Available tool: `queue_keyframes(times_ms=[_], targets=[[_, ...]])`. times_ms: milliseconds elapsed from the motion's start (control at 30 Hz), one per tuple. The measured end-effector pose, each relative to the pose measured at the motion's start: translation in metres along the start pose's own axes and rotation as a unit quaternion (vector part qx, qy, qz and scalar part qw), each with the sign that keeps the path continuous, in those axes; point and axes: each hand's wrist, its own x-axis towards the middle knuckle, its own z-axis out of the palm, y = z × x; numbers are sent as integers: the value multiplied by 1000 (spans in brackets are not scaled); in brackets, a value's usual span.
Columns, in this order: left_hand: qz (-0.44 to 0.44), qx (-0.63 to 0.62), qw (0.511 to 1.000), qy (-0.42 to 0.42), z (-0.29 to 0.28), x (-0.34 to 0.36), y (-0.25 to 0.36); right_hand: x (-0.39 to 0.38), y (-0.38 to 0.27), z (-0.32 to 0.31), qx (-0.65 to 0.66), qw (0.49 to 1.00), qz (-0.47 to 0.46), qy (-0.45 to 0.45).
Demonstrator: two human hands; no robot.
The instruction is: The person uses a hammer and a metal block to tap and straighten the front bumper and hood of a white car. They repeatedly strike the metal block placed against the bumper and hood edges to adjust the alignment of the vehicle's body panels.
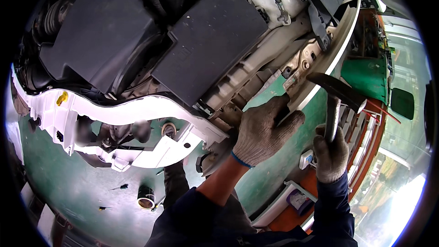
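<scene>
My left hand [265, 130], in a grey knit glove, is at the front end of a car's fender [327, 71]. The fender's edge lies between its thumb and forefinger; the other fingertips are partly hidden. To the right, my right hand [331, 155], also gloved, is wrapped round the handle of a hammer [336, 92]. The dark hammer head is raised just outside the fender, apart from it as far as I can see. Beside the left hand, a rusty metal bracket [304, 64] runs along the fender's inner side.
A black box cover [215, 36] and a larger black cover [100, 36] fill the engine bay. A white front panel [151, 110] curves across the left. On the green floor stand a can [146, 197] and screwdrivers [120, 187]. A red-brown shelf unit [366, 151] is at right.
</scene>
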Motion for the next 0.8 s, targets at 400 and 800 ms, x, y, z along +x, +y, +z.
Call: queue_keyframes(times_ms=[400,800], targets=[[-30,36,999,-20,-4,1,5,-8,3,-17,9,986,-151,65],[20,42,999,-4,-3,-2,1,7,-11,3,-117,992,-57,6]])
